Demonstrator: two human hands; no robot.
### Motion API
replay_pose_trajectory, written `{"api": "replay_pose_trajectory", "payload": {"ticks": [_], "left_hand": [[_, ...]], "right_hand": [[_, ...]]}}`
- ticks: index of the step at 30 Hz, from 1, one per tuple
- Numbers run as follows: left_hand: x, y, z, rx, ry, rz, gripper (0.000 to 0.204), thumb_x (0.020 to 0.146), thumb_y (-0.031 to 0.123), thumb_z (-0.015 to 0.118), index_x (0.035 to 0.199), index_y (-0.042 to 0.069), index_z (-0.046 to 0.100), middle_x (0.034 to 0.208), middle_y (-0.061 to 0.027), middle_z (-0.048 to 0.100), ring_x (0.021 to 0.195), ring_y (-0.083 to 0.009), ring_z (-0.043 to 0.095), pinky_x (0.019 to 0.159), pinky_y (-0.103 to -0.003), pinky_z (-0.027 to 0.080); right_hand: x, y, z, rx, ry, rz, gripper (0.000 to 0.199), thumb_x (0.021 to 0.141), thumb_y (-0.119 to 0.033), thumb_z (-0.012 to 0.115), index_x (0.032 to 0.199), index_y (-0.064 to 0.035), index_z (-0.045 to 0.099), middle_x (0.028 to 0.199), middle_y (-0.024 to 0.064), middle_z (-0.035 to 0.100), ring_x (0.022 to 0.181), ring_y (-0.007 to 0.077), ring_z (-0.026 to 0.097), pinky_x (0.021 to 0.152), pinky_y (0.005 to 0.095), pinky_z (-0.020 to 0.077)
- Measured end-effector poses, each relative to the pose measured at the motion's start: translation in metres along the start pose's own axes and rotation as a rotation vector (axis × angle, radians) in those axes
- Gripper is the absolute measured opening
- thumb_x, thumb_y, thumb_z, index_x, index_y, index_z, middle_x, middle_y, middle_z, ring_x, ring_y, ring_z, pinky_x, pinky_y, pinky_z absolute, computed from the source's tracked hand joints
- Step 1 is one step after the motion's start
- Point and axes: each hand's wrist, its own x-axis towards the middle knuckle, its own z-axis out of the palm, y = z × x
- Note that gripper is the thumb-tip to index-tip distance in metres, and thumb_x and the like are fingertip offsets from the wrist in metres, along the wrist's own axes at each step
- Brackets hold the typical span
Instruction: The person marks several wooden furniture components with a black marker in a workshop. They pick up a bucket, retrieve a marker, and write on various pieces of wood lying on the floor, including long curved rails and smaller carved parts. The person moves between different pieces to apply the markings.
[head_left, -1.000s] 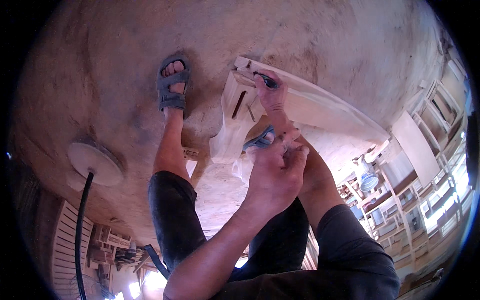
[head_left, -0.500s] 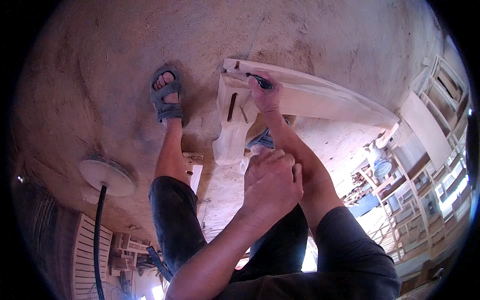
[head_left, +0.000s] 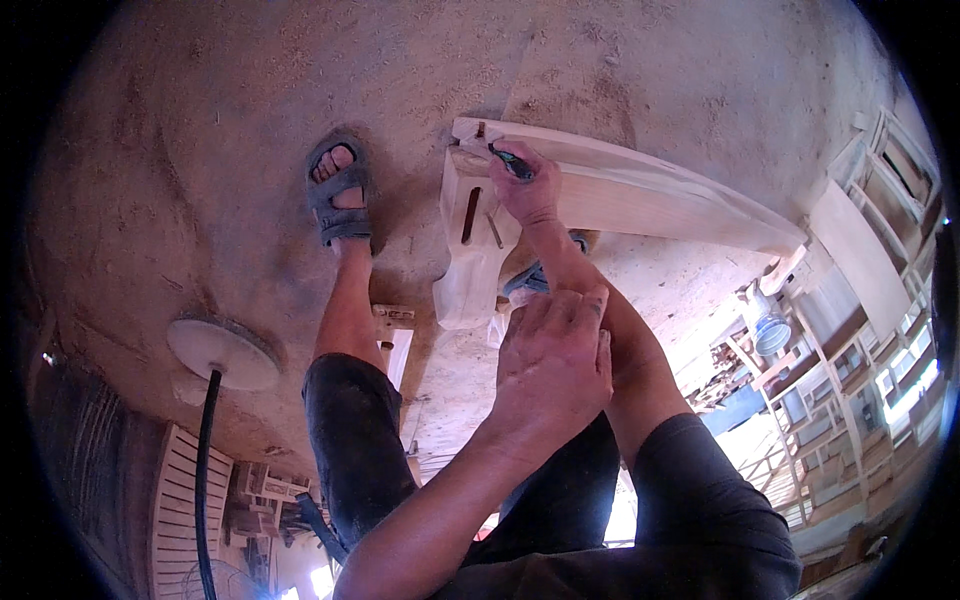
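Note:
A dark, thin-tipped hand tool (head_left: pixel 516 166) is closed inside my right hand (head_left: pixel 532 190). Its tip points at the notched end of a long, curved pale wooden beam (head_left: pixel 660 205), close to a small slot there. Against this end stands a shaped wooden block (head_left: pixel 474 250), with a long dark slot and a narrower slit in its face. My left hand (head_left: pixel 555 345) lies across my right forearm with its fingers bent and pressed together. The palm is turned away, so anything inside it is hidden. My right foot shows partly under the right arm.
My sandalled left foot (head_left: pixel 338 190) is left of the block, on the dusty floor (head_left: pixel 200 130). A round disc base (head_left: pixel 222 352) with a black upright pole stands at the left. Wooden frames (head_left: pixel 830 400) and a pale panel (head_left: pixel 855 240) line the right side.
My left hand has shifted slightly on the right forearm, its fingers less tightly curled. The right hand and tool stay at the beam's notched end. The whole view has shifted a little.

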Motion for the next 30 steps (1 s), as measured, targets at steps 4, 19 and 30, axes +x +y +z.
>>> {"api": "replay_pose_trajectory", "payload": {"ticks": [4, 19, 30], "left_hand": [[-0.001, 0.001, 0.001, 0.003, 0.011, 0.056, 0.038, 0.087, 0.016, 0.060, 0.121, 0.000, 0.055, 0.113, -0.0192, 0.060, 0.110, -0.0347, 0.056, 0.098, -0.046, 0.042], [0.002, 0.005, -0.011, -0.174, -0.222, -0.030, 0.025, 0.091, 0.023, 0.057, 0.084, 0.000, 0.063, 0.088, -0.0192, 0.063, 0.089, -0.0355, 0.063, 0.084, -0.046, 0.049], [0.002, 0.004, -0.015, -0.158, -0.176, -0.033, 0.025, 0.091, 0.024, 0.056, 0.087, 0.001, 0.063, 0.090, -0.0181, 0.063, 0.095, -0.0336, 0.062, 0.088, -0.044, 0.048]], "right_hand": [[-0.001, 0.005, 0.004, 0.043, 0.005, 0.050, 0.018, 0.078, -0.009, 0.072, 0.096, -0.0077, 0.071, 0.087, 0.0050, 0.072, 0.079, 0.0102, 0.066, 0.074, 0.0264, 0.0525], [0.001, -0.001, 0.003, -0.032, 0.005, 0.015, 0.018, 0.078, -0.008, 0.071, 0.096, -0.0084, 0.071, 0.088, 0.0077, 0.072, 0.081, 0.0156, 0.069, 0.075, 0.0287, 0.0532], [-0.002, -0.001, 0.005, -0.017, 0.075, -0.001, 0.019, 0.078, -0.012, 0.070, 0.097, -0.0118, 0.070, 0.091, 0.0137, 0.070, 0.084, 0.0281, 0.070, 0.075, 0.0338, 0.0540]]}}
